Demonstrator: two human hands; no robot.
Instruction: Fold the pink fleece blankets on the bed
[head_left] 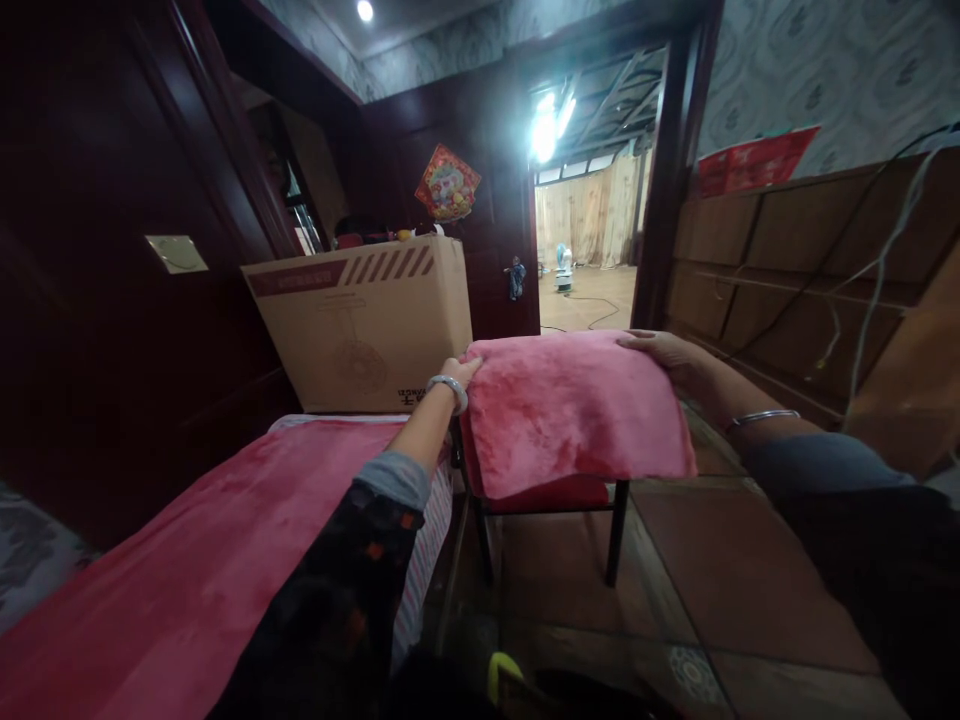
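A pink plush blanket (570, 410), folded into a rough rectangle, hangs between my two hands in front of a chair (547, 497) with a red seat and dark legs. My left hand (466, 370), with a pale bangle at the wrist, pinches its upper left corner. At the upper right corner my right hand (660, 350) grips the edge, thumb on top and the other fingers mostly hidden. The blanket covers most of the chair. To the left, another pink plush cover (225, 530) lies spread over a long low surface with a striped cloth hanging below it.
A large cardboard box (360, 325) stands behind the pink cover. Wooden cabinets (802, 250) line the right side, with a red basket (757, 160) on top and cables hanging down. Beyond the open doorway a fan (563, 268) stands on the floor. Tiles (750, 560) cover the floor here.
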